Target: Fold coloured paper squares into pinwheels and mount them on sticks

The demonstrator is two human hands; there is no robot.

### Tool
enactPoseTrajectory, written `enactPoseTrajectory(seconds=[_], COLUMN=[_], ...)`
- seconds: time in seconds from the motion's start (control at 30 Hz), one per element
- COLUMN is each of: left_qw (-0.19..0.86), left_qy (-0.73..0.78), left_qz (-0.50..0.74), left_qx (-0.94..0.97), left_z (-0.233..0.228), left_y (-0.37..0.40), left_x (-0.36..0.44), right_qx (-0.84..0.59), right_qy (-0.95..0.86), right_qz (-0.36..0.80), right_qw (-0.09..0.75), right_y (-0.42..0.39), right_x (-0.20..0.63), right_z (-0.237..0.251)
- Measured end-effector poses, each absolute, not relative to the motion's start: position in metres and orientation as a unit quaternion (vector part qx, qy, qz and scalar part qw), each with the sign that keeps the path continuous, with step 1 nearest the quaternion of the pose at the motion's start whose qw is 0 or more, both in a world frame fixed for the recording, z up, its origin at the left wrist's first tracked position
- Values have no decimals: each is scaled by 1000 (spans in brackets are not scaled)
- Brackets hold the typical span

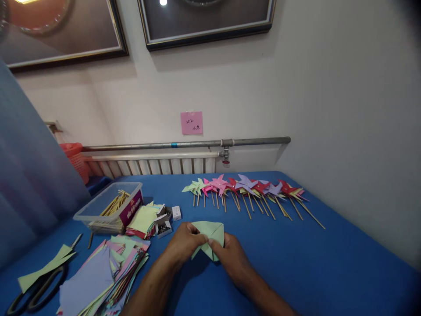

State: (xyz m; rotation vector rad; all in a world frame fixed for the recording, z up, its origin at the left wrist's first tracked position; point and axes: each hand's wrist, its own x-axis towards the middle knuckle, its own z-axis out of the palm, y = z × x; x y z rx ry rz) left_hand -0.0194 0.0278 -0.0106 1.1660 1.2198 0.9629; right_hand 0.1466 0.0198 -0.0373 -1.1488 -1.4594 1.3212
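On the blue surface (296,263) a row of finished paper pinwheels (250,188) on wooden sticks lies beyond the hands, well apart from them, near the wall. To the left lies a stack of coloured paper sheets (98,281), and black scissors (36,292) lie at the left edge beside a green paper strip (46,265). Nothing stands between the hands and the pinwheels. A clear plastic box (108,206) holds wooden sticks (115,202). Small open boxes of pins (163,228) stand just beside it. The left hand (184,243) and the right hand (226,254) are both closed on a folded green paper (210,235), pinching it at the centre, just above the surface.
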Motion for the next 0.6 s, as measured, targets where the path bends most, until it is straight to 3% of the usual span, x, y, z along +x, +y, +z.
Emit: enactPoseTrajectory(seconds=[0.6], left_qw=[573], left_qy=[527], left_qz=[390], left_qx=[492], left_z=[-12], left_y=[29], left_x=[-20], right_qx=[-483], right_qy=[-562], right_qz=[520], right_qw=[425], right_y=[23], right_x=[148], right_z=[-44])
